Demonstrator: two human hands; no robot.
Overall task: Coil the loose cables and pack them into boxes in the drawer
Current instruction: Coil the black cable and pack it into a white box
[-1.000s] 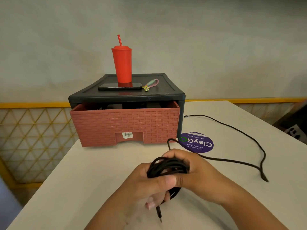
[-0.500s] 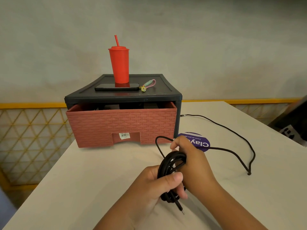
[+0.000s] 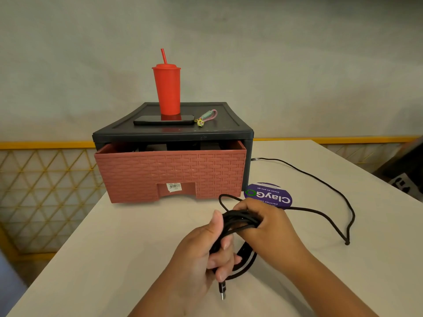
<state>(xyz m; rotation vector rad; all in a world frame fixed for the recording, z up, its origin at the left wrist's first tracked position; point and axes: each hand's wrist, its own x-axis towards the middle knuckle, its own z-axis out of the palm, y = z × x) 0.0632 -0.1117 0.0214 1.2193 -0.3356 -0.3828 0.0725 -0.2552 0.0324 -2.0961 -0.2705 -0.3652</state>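
A black cable (image 3: 238,221) is wound into a coil between both hands above the white table (image 3: 128,239). My left hand (image 3: 206,250) grips the coil's lower part, and a plug end hangs below its fingers. My right hand (image 3: 267,223) grips the top of the coil. The loose tail (image 3: 329,186) runs right across the table, bends, and leads back to the drawer unit. The red drawer (image 3: 170,172) sits pulled partly out of its black cabinet (image 3: 229,130); dark shapes show inside, unclear what.
On the cabinet stand a red tumbler (image 3: 167,90) with a straw, a dark phone (image 3: 163,120) and a small keychain (image 3: 206,116). A purple round sticker (image 3: 272,195) lies on the table by the drawer. A yellow lattice railing (image 3: 45,179) borders the left edge.
The coil has been turned more upright and another loop added. The loose tail on the table has been drawn in shorter and its bend has shifted. The view moved a little closer.
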